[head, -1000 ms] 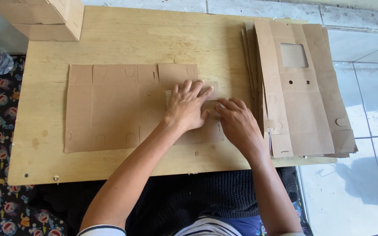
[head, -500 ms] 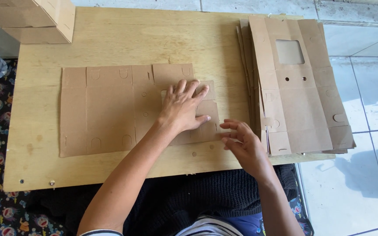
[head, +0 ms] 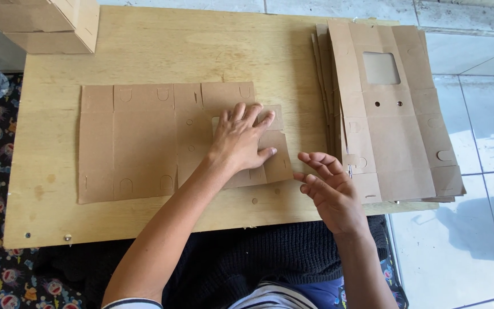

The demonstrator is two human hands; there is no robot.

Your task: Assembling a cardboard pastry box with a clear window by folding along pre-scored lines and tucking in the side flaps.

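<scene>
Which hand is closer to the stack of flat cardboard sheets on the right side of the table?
Right. The right hand hovers open just beside the stack of cardboard sheets, at its near left corner. The left hand lies farther left, pressed flat on the single cardboard sheet.

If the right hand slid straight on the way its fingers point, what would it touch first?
Probably the flat cardboard sheet under the left hand: the right hand points up-left at its near edge. Its height above the table is unclear.
</scene>
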